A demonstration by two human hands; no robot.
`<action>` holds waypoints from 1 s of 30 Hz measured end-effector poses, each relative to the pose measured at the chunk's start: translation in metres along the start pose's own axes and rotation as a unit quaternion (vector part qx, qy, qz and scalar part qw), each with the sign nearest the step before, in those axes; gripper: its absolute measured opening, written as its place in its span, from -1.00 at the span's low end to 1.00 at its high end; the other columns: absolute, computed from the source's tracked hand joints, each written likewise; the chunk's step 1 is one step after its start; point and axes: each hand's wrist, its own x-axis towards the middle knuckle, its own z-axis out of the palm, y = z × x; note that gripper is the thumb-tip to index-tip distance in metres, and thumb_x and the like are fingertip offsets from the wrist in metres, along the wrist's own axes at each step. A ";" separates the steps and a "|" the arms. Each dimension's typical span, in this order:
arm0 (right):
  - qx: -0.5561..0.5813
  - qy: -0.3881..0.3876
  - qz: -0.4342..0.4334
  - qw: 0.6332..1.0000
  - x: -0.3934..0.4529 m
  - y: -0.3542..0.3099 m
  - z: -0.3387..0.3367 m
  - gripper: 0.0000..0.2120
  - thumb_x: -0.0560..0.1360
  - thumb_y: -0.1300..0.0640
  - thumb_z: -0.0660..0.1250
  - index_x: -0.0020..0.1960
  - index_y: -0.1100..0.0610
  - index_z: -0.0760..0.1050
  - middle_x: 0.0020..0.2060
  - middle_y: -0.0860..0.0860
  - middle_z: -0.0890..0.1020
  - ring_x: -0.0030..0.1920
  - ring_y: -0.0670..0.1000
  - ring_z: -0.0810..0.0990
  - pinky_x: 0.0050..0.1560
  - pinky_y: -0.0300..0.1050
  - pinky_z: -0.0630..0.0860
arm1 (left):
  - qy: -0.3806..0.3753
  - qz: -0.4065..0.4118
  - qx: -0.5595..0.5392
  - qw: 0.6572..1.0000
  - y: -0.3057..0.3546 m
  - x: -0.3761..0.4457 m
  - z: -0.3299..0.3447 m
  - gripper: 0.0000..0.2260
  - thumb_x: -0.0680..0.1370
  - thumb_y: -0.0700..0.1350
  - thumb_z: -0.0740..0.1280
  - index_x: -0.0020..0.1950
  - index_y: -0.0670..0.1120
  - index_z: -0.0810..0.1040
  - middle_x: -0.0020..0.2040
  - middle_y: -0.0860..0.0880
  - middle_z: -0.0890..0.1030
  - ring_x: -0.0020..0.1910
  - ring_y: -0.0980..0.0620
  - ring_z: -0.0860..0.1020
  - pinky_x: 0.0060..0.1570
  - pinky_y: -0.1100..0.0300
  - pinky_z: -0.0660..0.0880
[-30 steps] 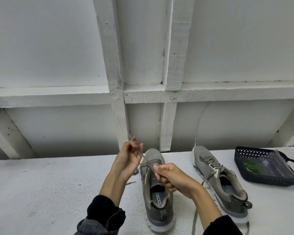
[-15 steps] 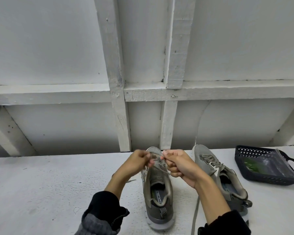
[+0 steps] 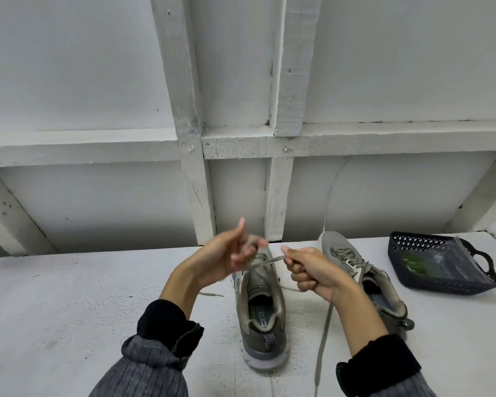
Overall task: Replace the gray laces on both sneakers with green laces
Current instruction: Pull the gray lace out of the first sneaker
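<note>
Two gray sneakers stand on the white table. The left sneaker [image 3: 262,308] points away from me, heel near. Over its toe end my right hand [image 3: 309,272] pinches the gray lace [image 3: 276,259] and its free length hangs down past the wrist to the table. My left hand [image 3: 226,257] hovers blurred at the toe end, fingers curled around the lace there, one finger raised. The right sneaker [image 3: 358,270] lies further right, still laced in gray, partly hidden by my right arm. Green laces [image 3: 413,263] lie in a clear bag inside the basket.
A dark perforated basket [image 3: 441,282] with handles sits at the right of the table. White wooden beams and wall panels rise right behind the table. A lace tip [image 3: 211,294] lies on the table left of the left sneaker.
Both hands have moved from mid-shoe up to the toe end of the left sneaker. My right hand has drawn the lace out to the right, and my left hand has risen.
</note>
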 end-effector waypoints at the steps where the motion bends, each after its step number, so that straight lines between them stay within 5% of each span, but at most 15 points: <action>1: 0.008 0.009 -0.003 1.000 0.001 -0.002 -0.001 -0.66 0.62 0.06 0.21 -0.31 0.14 0.32 -0.51 -0.07 0.17 -0.60 -0.18 0.05 -0.66 -0.38 0.01 | -0.014 -0.038 0.145 0.989 -0.004 -0.002 0.000 -0.43 0.65 0.15 -0.01 0.04 -0.26 0.61 -0.35 -0.02 0.49 -0.51 0.18 0.34 -0.46 0.39 0.35; 3: -0.002 0.014 -0.019 1.000 0.000 -0.007 0.000 -0.68 0.63 0.08 0.19 -0.27 0.17 0.38 -0.53 -0.07 0.18 -0.59 -0.17 0.06 -0.65 -0.37 0.02 | -0.021 -0.091 0.343 0.934 -0.011 -0.003 0.005 -0.37 0.63 0.21 -0.06 0.15 -0.25 0.60 -0.26 -0.03 0.63 -0.42 0.15 0.47 -0.39 0.37 0.38; 6: -0.060 -0.027 -0.057 0.996 -0.009 -0.011 0.008 -0.71 0.65 0.12 0.13 -0.17 0.21 0.47 -0.53 -0.09 0.19 -0.55 -0.15 0.07 -0.61 -0.35 0.04 | 0.089 -0.053 0.356 0.929 -0.016 0.005 0.014 -0.42 0.66 0.13 -0.03 0.12 -0.31 0.58 -0.27 -0.03 0.70 -0.38 0.15 0.60 -0.39 0.40 0.45; 8: -0.054 -0.088 -0.066 0.992 -0.017 -0.009 0.015 -0.72 0.66 0.13 0.12 -0.15 0.20 0.48 -0.52 -0.09 0.21 -0.56 -0.16 0.08 -0.61 -0.35 0.05 | 0.179 0.030 0.204 0.962 -0.017 0.017 0.008 -0.49 0.67 0.09 0.01 0.02 -0.26 0.59 -0.13 -0.16 0.71 -0.31 0.12 0.65 -0.28 0.34 0.56; 11: -0.052 -0.146 -0.061 0.986 -0.022 -0.001 0.021 -0.71 0.66 0.10 0.11 -0.18 0.17 0.45 -0.51 -0.07 0.23 -0.56 -0.16 0.10 -0.61 -0.35 0.07 | 0.163 0.115 -0.145 0.969 -0.011 0.026 -0.003 -0.53 0.68 0.08 0.02 0.08 -0.30 0.51 -0.04 -0.19 0.69 -0.16 0.03 0.69 -0.10 0.24 0.61; 13: -0.073 -0.139 -0.043 0.987 -0.019 0.005 0.020 -0.69 0.65 0.06 0.12 -0.21 0.14 0.43 -0.52 -0.09 0.25 -0.57 -0.16 0.11 -0.61 -0.35 0.08 | 0.126 0.138 -0.275 0.943 -0.005 0.022 -0.007 -0.50 0.67 0.08 0.04 0.08 -0.32 0.55 -0.12 -0.15 0.68 -0.23 0.06 0.67 -0.19 0.28 0.62; 16: -0.074 -0.118 -0.007 0.990 -0.012 0.013 0.013 -0.66 0.63 0.00 0.17 -0.28 0.10 0.38 -0.53 -0.10 0.23 -0.58 -0.15 0.10 -0.62 -0.35 0.07 | 0.059 0.106 -0.316 0.941 0.003 0.010 -0.006 -0.44 0.63 0.15 0.07 0.03 -0.30 0.62 -0.36 0.01 0.52 -0.49 0.19 0.49 -0.46 0.39 0.47; 18: -0.029 -0.092 0.003 0.995 -0.008 0.016 0.009 -0.66 0.62 0.01 0.19 -0.30 0.11 0.35 -0.53 -0.09 0.20 -0.59 -0.16 0.08 -0.64 -0.35 0.05 | 0.030 0.037 -0.245 0.968 0.005 0.003 -0.005 -0.34 0.60 0.24 0.02 -0.11 -0.30 0.64 -0.48 0.02 0.39 -0.63 0.21 0.32 -0.58 0.38 0.37; 20: 0.023 -0.059 0.006 0.998 -0.006 0.014 0.006 -0.67 0.62 0.06 0.19 -0.30 0.13 0.33 -0.53 -0.07 0.16 -0.60 -0.17 0.06 -0.65 -0.37 0.03 | 0.004 -0.043 -0.039 0.998 0.004 -0.004 -0.004 -0.20 0.58 0.33 -0.10 -0.19 -0.30 0.63 -0.56 -0.01 0.36 -0.68 0.19 0.21 -0.60 0.36 0.29; 23: 0.046 -0.024 -0.011 0.999 -0.004 0.007 0.005 -0.68 0.63 0.07 0.19 -0.28 0.14 0.33 -0.52 -0.07 0.16 -0.59 -0.17 0.05 -0.65 -0.38 0.03 | -0.035 -0.140 0.315 0.938 -0.002 -0.008 -0.003 -0.09 0.52 0.38 -0.23 -0.06 -0.32 0.65 -0.43 -0.07 0.58 -0.60 0.15 0.32 -0.49 0.35 0.25; 25: 0.041 -0.022 -0.031 0.998 -0.007 0.001 0.005 -0.69 0.63 0.07 0.18 -0.26 0.15 0.34 -0.51 -0.06 0.16 -0.57 -0.16 0.04 -0.64 -0.37 0.03 | 0.013 -0.163 0.426 0.890 -0.004 -0.006 0.002 -0.09 0.47 0.41 -0.17 0.04 -0.33 0.64 -0.24 -0.11 0.69 -0.44 0.10 0.49 -0.41 0.32 0.33; 27: 0.025 -0.044 -0.052 0.997 -0.013 -0.003 0.008 -0.70 0.64 0.07 0.16 -0.24 0.17 0.37 -0.50 -0.05 0.15 -0.57 -0.16 0.04 -0.63 -0.36 0.03 | 0.105 -0.113 0.446 0.882 -0.010 0.003 -0.001 -0.16 0.45 0.41 -0.09 0.01 -0.26 0.66 -0.13 -0.15 0.71 -0.27 0.07 0.62 -0.25 0.29 0.49; 30: -0.020 -0.117 -0.061 0.991 -0.021 -0.003 0.017 -0.70 0.64 0.08 0.14 -0.20 0.19 0.44 -0.51 -0.06 0.19 -0.56 -0.15 0.08 -0.61 -0.34 0.05 | 0.216 0.034 0.236 0.947 -0.016 0.021 -0.005 -0.40 0.54 0.31 0.00 -0.03 -0.15 0.60 0.00 -0.14 0.69 -0.07 0.04 0.66 0.10 0.14 0.56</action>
